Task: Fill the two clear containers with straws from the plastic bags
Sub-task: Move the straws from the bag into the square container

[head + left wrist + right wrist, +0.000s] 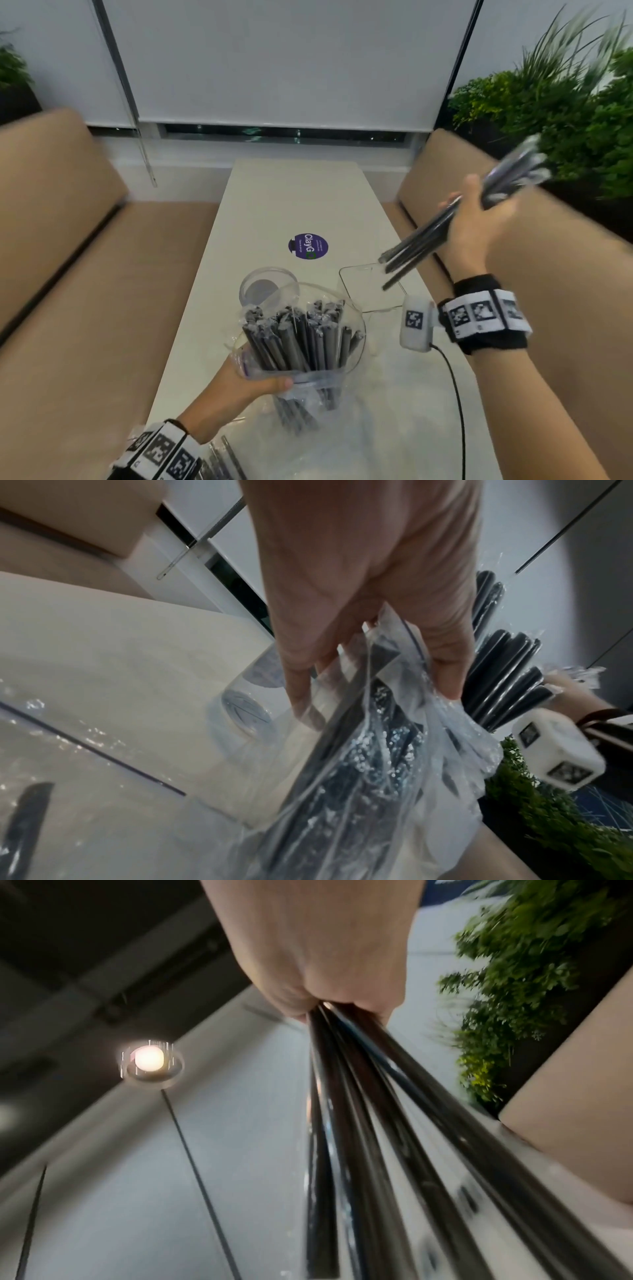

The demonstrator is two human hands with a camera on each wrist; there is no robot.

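My left hand (253,380) grips a clear plastic bag (346,342) upright above the near table; it is packed with several black wrapped straws (298,339). The left wrist view shows the fingers (445,669) curled into the crinkled bag (394,764). My right hand (476,219) is raised at the right and grips a loose bundle of black straws (418,243), which slants down toward a square clear container (363,284). Those straws (369,1123) fan out from the fist (325,969) in the right wrist view. A round clear container (255,291) stands just behind the bag.
The white table (294,205) carries a purple round sticker (308,246). More plastic bag film (359,431) lies at its near end. Tan benches (68,274) flank both sides. Green plants (565,113) stand at the back right. A black cable (455,394) hangs from my right wrist.
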